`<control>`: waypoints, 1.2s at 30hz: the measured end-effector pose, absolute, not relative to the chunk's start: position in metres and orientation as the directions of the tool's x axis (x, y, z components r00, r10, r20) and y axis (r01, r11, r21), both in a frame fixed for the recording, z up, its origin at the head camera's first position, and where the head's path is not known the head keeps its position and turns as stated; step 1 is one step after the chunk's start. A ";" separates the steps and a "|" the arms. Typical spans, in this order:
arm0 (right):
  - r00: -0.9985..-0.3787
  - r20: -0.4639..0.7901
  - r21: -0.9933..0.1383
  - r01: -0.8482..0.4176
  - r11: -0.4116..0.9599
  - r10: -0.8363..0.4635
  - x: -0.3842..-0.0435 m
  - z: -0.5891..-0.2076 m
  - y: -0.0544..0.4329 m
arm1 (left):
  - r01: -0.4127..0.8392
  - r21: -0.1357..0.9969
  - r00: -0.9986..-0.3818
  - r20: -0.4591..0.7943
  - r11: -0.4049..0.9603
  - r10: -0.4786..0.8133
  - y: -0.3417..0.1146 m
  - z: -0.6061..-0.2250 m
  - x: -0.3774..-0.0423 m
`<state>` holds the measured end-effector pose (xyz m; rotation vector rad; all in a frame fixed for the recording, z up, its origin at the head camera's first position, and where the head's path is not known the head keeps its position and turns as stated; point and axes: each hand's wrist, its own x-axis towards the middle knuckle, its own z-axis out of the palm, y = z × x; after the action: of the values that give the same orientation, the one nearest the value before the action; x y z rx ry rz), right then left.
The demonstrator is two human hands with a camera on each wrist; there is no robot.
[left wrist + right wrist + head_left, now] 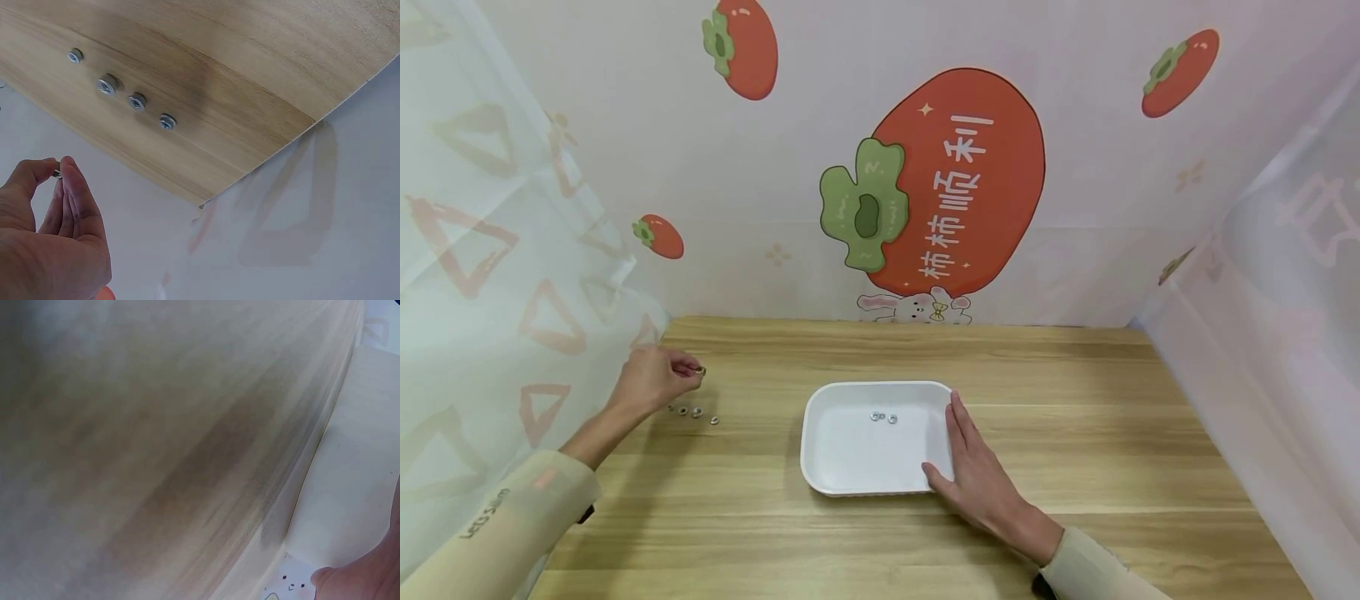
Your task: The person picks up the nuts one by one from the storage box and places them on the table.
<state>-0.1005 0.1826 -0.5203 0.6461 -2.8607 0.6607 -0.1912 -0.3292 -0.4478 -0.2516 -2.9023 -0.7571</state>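
Note:
My left hand [651,385] is raised over the left of the table, pinching a small metal nut [58,170] between thumb and fingertips. Below it, several loose metal nuts [697,412] lie in an uneven row on the wood; the left wrist view shows their hexagonal shape and threaded holes. A white rectangular tray [880,471] stands mid-table, with a few small nuts [892,419] together on its floor. At the tray's right end rests my right hand [981,483], fingers extended along the rim and thumb over the near corner. The right wrist view shows the tray's outer wall [347,469].
The wood-grain table [1075,417] is bordered by a back wall sheet [1075,275] printed with persimmons and a rabbit. Pale sheets also hang at both sides, the left one [550,292] close to my left forearm.

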 end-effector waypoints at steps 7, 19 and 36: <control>-0.901 0.206 -0.378 -0.433 0.818 -0.381 -0.101 -0.521 0.183 | 0.173 0.436 -0.982 0.151 0.883 0.118 -0.340 -0.451 -0.196; -0.897 0.228 -0.375 -0.439 0.817 -0.377 -0.101 -0.522 0.183 | 0.177 0.354 -0.982 0.121 0.918 0.142 -0.355 -0.463 -0.205; -0.900 0.223 -0.388 -0.435 0.813 -0.375 -0.100 -0.520 0.182 | 0.135 0.337 -0.990 0.006 0.932 0.141 -0.369 -0.471 -0.209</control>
<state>-0.1001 0.1823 -0.5197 0.6418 -2.8601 0.6618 -0.2091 -0.3693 -0.4710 -0.2217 -3.1054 -0.5395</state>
